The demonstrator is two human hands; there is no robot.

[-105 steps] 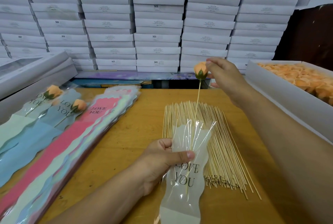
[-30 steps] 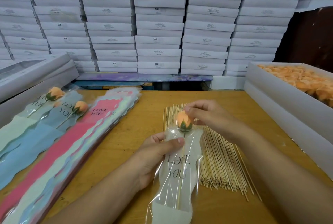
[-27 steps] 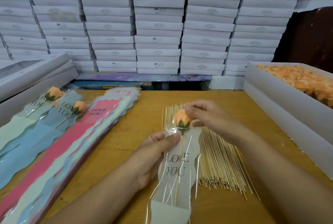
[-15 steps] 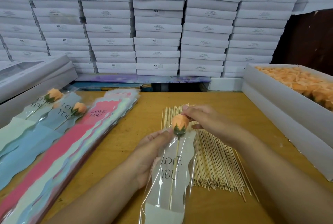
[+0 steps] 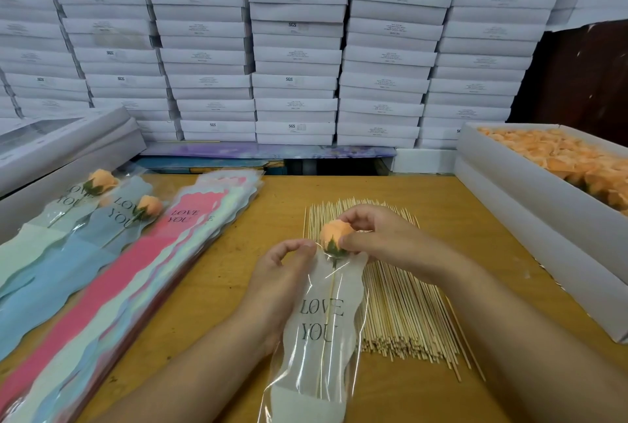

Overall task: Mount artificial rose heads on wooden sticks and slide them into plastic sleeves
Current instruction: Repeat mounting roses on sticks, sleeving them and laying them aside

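I see right hand (image 5: 380,239) pinching peach fabric rose head (image 5: 334,234) at mouth of clear plastic "LOVE YOU" sleeve (image 5: 323,331). Left hand (image 5: 282,273) pinches sleeve's top edge. Thin wooden stick (image 5: 328,307) inside sleeve, over pile of bare wooden skewers (image 5: 404,317) on yellow wooden table (image 5: 210,286).

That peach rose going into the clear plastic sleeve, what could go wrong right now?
The peach fabric rose head is pinched by the right hand at the mouth of the clear "LOVE YOU" plastic sleeve; a hard push might pop it off its thin wooden stick. The left hand grips the sleeve's edge, which could crease.
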